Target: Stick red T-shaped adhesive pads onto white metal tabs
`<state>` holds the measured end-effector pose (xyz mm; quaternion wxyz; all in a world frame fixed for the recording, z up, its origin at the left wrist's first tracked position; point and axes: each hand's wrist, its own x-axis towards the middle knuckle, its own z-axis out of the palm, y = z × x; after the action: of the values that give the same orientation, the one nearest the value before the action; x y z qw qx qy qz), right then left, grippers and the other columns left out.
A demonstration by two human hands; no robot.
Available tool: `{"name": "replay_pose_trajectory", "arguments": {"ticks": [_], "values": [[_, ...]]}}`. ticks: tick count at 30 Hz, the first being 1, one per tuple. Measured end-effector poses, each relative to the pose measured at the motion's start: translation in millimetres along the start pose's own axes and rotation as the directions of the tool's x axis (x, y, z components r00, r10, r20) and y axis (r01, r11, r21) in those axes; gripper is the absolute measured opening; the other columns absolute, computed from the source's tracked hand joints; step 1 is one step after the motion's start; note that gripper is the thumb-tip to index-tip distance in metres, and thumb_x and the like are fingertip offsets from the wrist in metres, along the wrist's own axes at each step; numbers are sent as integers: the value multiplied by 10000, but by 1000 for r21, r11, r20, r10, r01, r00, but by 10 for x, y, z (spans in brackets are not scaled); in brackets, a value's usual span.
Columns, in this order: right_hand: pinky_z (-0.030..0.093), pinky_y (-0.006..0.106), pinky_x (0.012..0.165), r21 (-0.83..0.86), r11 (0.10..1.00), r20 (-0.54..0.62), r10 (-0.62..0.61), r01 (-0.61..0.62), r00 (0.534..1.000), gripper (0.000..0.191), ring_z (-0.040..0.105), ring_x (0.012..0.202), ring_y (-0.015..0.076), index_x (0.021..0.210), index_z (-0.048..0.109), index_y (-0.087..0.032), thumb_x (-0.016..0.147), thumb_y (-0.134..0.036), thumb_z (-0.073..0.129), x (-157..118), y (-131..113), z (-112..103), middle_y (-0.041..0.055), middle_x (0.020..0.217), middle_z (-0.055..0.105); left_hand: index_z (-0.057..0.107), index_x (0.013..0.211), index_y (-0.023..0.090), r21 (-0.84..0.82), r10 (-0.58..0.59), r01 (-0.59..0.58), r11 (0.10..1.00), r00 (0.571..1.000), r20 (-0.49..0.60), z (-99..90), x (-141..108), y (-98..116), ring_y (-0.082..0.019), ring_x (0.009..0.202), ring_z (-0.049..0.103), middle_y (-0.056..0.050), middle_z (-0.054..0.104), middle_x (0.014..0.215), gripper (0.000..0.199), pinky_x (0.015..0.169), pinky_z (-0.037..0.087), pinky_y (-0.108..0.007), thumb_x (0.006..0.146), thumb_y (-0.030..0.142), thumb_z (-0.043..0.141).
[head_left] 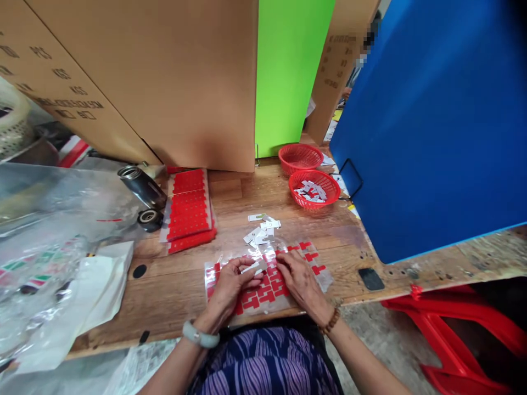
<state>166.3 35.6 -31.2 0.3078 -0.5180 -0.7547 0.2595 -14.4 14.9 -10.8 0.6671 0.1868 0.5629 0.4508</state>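
My left hand (pixel 234 282) pinches a small white card (pixel 258 267) between thumb and fingers, just above a clear sheet with red T-shaped stickers (pixel 267 294). My right hand (pixel 300 278) rests over the right part of that sheet. Its fingers are bent, with thumb and fingertips close together at the red shapes; whatever they grip is hidden. Beyond both hands lies a loose heap of small white cards (pixel 260 236) on the wooden table (pixel 177 302).
Two red baskets (pixel 297 204) stand at the back right, the nearer with white cards. Stacked red sticker sheets (pixel 189 203), a dark flask (pixel 144 189) and its cap (pixel 150 219) sit at left. A cardboard box (pixel 185 82) and blue panel (pixel 436 137) rise behind.
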Motion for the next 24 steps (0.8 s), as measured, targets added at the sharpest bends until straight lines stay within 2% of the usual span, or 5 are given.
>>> {"name": "replay_pose_trajectory", "arguments": {"ticks": [4, 11, 13, 18, 24], "values": [[457, 344, 778, -83, 996, -19, 17, -19, 1000, 160, 561, 839, 217, 902, 612, -192, 878, -129, 467, 70, -50, 39, 76, 895, 592, 568, 901, 105, -12, 31, -31, 999, 1000, 3, 39, 85, -14, -143, 661, 706, -98, 717, 786, 206, 624, 567, -192, 746, 39, 686], [438, 329, 716, -99, 994, 96, 48, -38, 994, 157, 537, 772, 199, 761, 532, -192, 844, -82, 458, 167, -55, 1, 41, 796, 557, 603, 875, 119, -49, 52, -52, 997, 999, -6, 37, 161, -50, -113, 618, 689, -33, 694, 761, 246, 615, 557, -169, 686, 23, 728], [452, 342, 721, -72, 997, 60, 20, -16, 998, 157, 541, 781, 205, 794, 543, -200, 852, -89, 448, 121, -24, 32, 47, 809, 564, 605, 875, 119, -66, 36, -37, 997, 999, -8, 36, 155, -47, -116, 629, 692, -36, 696, 772, 242, 625, 560, -171, 689, 18, 722], [477, 393, 809, -6, 998, -136, -58, 57, 989, 213, 560, 914, 237, 1010, 592, -241, 875, -144, 458, -42, 18, 156, 75, 949, 591, 608, 880, 122, -85, 0, -2, 996, 1000, -16, 42, 148, -44, -128, 667, 703, -47, 698, 778, 241, 661, 565, -184, 696, 8, 715], [463, 371, 783, 9, 996, -72, 91, -91, 993, 170, 552, 828, 214, 834, 576, -203, 832, -72, 468, 37, -57, 149, 47, 830, 581, 610, 877, 125, -78, -16, 15, 997, 1000, -22, 32, 171, -46, -155, 726, 714, -79, 719, 857, 256, 695, 565, -203, 676, 47, 748]]}}
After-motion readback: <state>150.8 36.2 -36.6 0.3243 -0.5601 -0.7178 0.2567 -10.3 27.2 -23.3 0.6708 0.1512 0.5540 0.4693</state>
